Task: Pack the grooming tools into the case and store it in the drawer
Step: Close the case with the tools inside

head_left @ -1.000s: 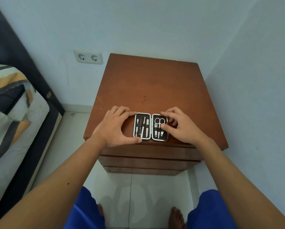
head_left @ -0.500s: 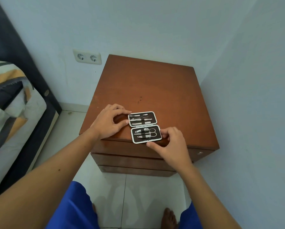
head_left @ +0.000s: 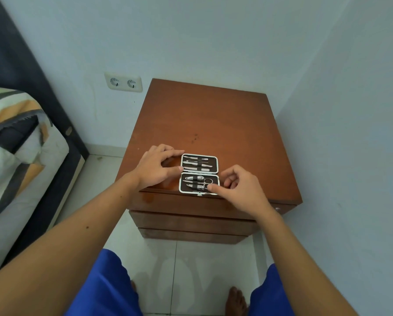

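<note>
My left hand [head_left: 155,166] pinches the open case [head_left: 214,161] steady while my right hand [head_left: 241,190] — fingers curled, holding nothing — gently thumbs the scissors [head_left: 207,181] snug under their strap [head_left: 193,185].

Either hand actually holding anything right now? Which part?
Left hand pinches the open case at the left end of its far half. Right hand: thumb rests on its near half; grip unclear.

Home bedroom: bed [head_left: 20,144] beside wooden nightstand [head_left: 202,115].

Head-high view, steeply down onto nightstand [head_left: 204,124]
</note>
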`<state>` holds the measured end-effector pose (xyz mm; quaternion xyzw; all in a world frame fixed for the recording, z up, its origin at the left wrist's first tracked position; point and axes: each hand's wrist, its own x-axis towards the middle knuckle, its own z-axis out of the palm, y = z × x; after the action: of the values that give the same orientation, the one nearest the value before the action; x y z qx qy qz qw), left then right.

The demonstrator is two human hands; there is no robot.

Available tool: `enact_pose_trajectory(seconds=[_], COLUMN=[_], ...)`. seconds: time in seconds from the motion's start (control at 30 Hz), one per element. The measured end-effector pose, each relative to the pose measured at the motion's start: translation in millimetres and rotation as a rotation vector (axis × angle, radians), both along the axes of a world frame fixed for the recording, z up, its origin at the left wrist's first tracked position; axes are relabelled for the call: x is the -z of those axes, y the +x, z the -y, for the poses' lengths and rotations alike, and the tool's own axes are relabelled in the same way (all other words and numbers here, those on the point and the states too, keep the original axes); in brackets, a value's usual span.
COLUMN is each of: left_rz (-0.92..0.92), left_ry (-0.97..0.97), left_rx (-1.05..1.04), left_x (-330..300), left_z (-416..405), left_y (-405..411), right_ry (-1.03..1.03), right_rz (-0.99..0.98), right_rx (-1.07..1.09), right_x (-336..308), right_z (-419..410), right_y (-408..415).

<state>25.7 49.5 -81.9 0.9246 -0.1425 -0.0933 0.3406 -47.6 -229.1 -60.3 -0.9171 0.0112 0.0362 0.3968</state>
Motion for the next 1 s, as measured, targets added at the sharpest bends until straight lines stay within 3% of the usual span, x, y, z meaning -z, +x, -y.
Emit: enact_pose_trajectory(seconds=[0.17, 0.33, 0.5, 0.83, 1.0], left_rz=[-0.127, 0.0, 0.061, 0.087, 0.11], left_ry=[0.051, 0.152, 0.116, -0.042, -0.054], left_rx=[0.123, 0.183, 0.14, 0.127, 0.131], left_x=[-10, 1, 9, 13, 11], left_z=[-7, -7, -6, -11, -12], left_y=[-3, -3, -3, -8, -12], right_ry=[-0.101, -0.214, -0.141, 0.099, -0.073], right_rz=[-0.018, -0.134, -0.134, 0.128, 0.19], right_rx=[-0.161, -0.29, -0.266, -0.223, -0.289], right_x=[-5, -11, -17, -17, 8], right_z=[12, 6, -2, 1, 2], right_y=[52, 76, 80, 24, 3])
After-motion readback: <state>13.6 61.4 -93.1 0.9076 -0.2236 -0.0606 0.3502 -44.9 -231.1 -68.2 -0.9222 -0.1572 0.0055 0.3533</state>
